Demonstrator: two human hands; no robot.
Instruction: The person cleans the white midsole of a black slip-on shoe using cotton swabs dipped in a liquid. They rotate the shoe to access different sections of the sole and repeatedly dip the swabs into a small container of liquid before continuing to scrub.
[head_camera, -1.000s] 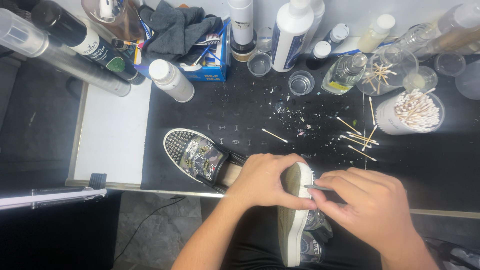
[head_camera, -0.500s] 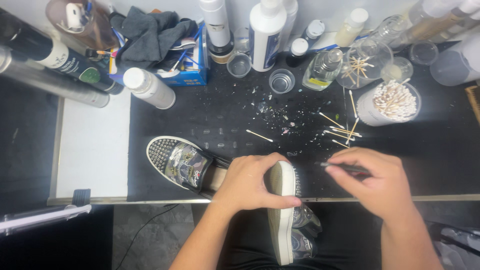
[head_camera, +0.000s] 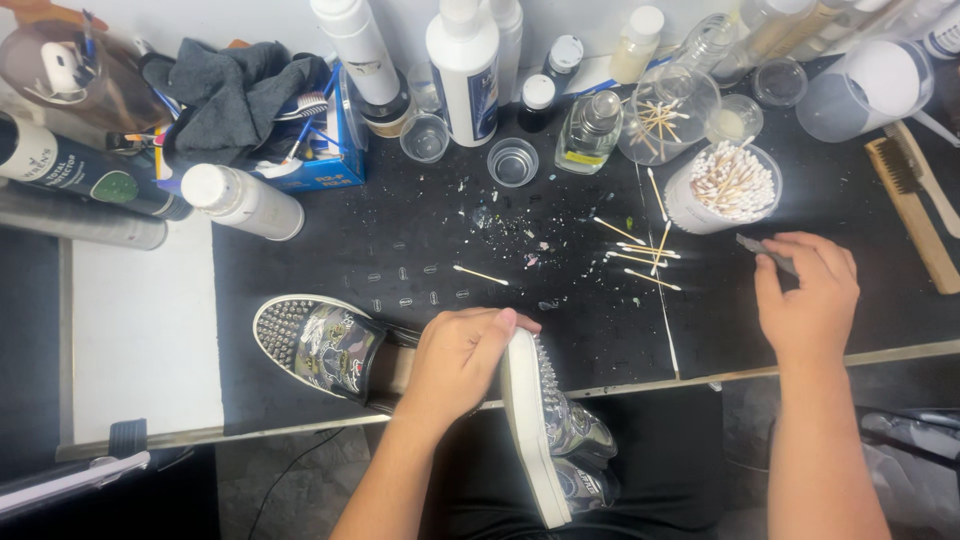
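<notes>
Two hands at a cluttered black work mat, one on a studded shoe, one holding a small tool.

The left hand (head_camera: 455, 362) grips the studded slip-on shoe (head_camera: 545, 430), which stands on its side at the table edge, over the lap. The right hand (head_camera: 808, 300) pinches a thin grey tool (head_camera: 766, 253) between its fingertips, near the cup of cotton swabs (head_camera: 722, 188). A second patterned shoe (head_camera: 318, 345) lies just beside the left hand.

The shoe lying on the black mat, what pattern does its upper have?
The shoe has a camouflage-style print with a silver-studded toe, clearest in the head view.
</notes>
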